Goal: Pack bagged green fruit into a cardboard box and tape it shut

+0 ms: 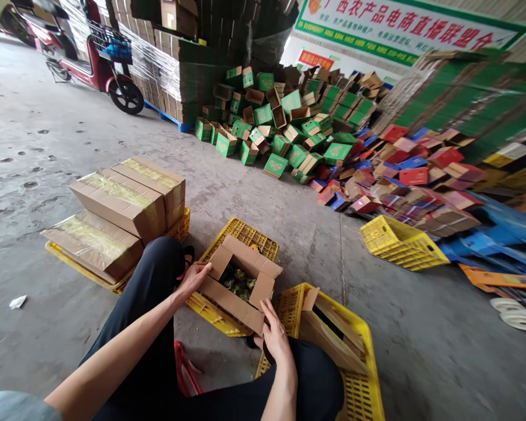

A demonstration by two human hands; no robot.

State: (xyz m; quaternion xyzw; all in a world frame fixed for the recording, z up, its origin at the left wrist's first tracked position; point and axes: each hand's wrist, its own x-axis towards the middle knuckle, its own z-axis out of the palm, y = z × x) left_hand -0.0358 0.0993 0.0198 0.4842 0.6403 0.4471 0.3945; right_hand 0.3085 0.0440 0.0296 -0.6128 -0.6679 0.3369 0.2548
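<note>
An open cardboard box [234,304] rests on an upturned yellow plastic crate [263,242] between my knees. Its flaps are folded outward, and dark green, round-looking produce [240,283] lies inside, too small to name. At the box's left corner, my left hand [196,277] grips the cardboard with its fingers together. My right hand [275,332] holds the near right corner, fingers along the flap and thumb lower down. Beside my right knee, a second yellow crate [368,345] contains an unfilled-looking cardboard box [328,336]. A red object [186,369] on the floor is partly hidden by my leg.
Taped cartons [127,196] sit on a yellow crate at left. Heaps of green boxes [276,165] and red and blue boxes [414,176] lie ahead. Another yellow crate [401,242] stands right, near a blue pallet jack-like frame [499,234]. A red scooter [87,70] is parked far left.
</note>
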